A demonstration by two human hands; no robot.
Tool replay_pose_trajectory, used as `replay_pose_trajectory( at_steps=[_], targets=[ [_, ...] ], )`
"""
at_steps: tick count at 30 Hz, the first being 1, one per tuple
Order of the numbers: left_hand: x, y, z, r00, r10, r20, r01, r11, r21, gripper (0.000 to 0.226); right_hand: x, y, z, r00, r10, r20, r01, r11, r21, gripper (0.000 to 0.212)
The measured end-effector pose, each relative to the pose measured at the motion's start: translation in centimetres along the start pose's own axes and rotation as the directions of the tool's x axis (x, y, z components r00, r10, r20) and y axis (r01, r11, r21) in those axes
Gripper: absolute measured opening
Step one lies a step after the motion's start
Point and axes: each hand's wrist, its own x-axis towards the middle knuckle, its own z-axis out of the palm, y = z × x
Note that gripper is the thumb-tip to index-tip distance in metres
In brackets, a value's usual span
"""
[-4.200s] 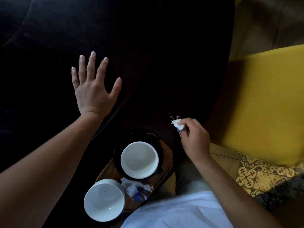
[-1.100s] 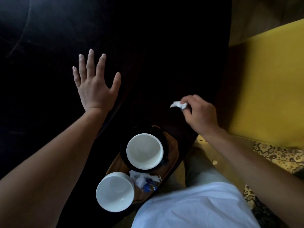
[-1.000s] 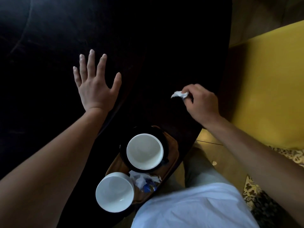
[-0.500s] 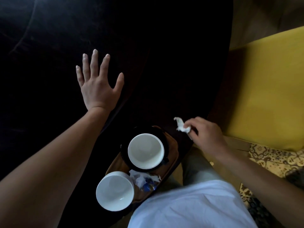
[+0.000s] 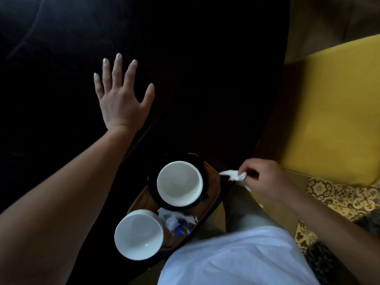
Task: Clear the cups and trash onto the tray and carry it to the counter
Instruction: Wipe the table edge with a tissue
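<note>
The table (image 5: 205, 68) is very dark, almost black, and the tray (image 5: 213, 182) at its near edge is warm brown wood carrying two cups, the far cup (image 5: 180, 183) white inside on a black saucer (image 5: 152, 182), the near cup (image 5: 138, 234) plain white. Between them lies crumpled white paper with a scrap of blue wrapper (image 5: 180, 228), and the napkin (image 5: 233, 175) at the right is white too. On the right the seat (image 5: 333, 120) is mustard yellow, the floor tiles (image 5: 349, 196) near it bear a yellow and dark ornamental pattern, and the shirt (image 5: 236, 258) nearest is white.
</note>
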Motion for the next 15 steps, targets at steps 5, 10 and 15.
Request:
replay_pose_trajectory(
  at_steps=[5,10,15],
  targets=[
    [0.4,0.0,0.1,1.000,0.014,-0.002,-0.014,1.000,0.021,0.071,2.8,-3.6,-3.0,0.992,-0.039,-0.120,0.058,0.986,0.155,0.007],
    [0.7,0.2,-0.3,0.998,0.027,0.058,-0.030,0.998,0.055,0.075,5.9,-7.5,-3.9,0.963,-0.120,-0.242,0.181,0.952,0.248,0.008],
    [0.6,-0.6,-3.7,0.996,-0.045,0.080,0.063,0.966,-0.251,0.062,7.9,-12.9,-4.1,0.941,-0.195,-0.276,0.288,0.890,0.353,0.005]
  ],
)
